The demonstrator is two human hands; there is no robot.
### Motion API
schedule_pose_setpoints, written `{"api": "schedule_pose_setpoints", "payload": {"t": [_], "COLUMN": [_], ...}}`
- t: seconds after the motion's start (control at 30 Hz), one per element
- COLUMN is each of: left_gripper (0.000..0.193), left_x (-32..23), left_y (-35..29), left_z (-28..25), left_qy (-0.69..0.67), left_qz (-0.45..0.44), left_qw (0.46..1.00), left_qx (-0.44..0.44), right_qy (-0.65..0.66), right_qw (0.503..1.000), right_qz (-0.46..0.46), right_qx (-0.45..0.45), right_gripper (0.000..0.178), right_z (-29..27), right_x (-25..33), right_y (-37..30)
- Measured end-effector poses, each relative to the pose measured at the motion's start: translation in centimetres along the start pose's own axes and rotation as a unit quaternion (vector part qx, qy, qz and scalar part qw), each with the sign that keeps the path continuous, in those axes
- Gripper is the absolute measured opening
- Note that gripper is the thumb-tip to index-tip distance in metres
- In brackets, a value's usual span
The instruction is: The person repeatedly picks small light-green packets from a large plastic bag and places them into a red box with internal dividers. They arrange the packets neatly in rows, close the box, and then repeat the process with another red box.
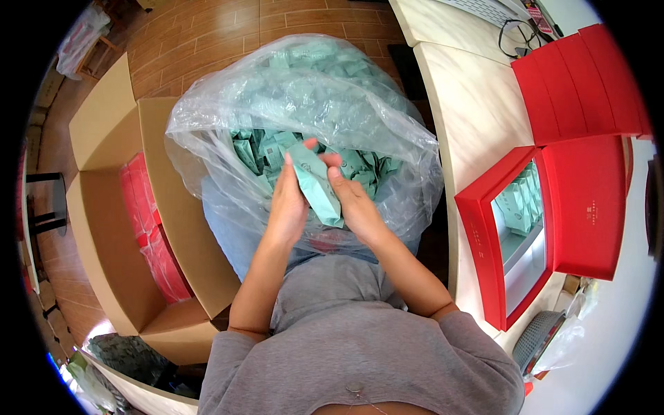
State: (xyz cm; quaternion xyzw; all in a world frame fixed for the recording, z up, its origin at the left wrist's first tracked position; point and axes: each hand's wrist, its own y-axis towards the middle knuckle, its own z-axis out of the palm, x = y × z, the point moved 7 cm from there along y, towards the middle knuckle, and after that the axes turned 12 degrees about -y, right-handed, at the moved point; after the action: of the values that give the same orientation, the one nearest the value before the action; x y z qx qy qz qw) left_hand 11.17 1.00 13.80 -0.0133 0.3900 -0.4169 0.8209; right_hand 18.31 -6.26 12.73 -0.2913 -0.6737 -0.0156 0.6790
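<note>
A pale green sachet (315,185) is held between both hands, over the mouth of a large clear plastic bag (404,135). My left hand (288,202) is closed along its left side. On the other side, the thumb and fingers of my right hand (353,205) grip it; whether more sachets lie behind it is hidden. Many like green sachets (257,153) fill the bag. To the right, an open red gift box (478,238) has a row of green sachets (523,200) standing in its far part and a bare white inside nearer me.
A marbled table (462,104) runs along my right. Stacked red boxes (577,90), eyeglasses (522,34) and a grey basket (538,337) are on that side. On my left stands an open cardboard carton (104,242) with red wrapped packs (149,218) inside.
</note>
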Motion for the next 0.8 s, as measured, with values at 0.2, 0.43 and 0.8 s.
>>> {"api": "schedule_pose_setpoints", "payload": {"t": [0.2, 0.43, 0.8], "left_gripper": [0.036, 0.032, 0.031], "left_x": [-0.6, -3.5, -3.3], "left_y": [0.1, -0.4, -2.1], "left_z": [-1.9, -2.8, -1.7], "left_qy": [-0.082, 0.04, 0.115], "left_qz": [0.068, 0.236, 0.312], "left_qw": [0.991, 0.955, 0.931], "left_qx": [-0.08, -0.177, -0.154], "right_qy": [-0.054, -0.312, -0.379], "right_qw": [0.998, 0.835, 0.801], "right_qz": [0.037, -0.395, -0.413], "right_qx": [0.016, -0.221, -0.209], "right_gripper": [0.047, 0.035, 0.01], "right_z": [0.5, -0.1, 1.3], "right_x": [-0.1, 8.5, 7.5], "right_y": [-1.0, -4.5, -3.2]}}
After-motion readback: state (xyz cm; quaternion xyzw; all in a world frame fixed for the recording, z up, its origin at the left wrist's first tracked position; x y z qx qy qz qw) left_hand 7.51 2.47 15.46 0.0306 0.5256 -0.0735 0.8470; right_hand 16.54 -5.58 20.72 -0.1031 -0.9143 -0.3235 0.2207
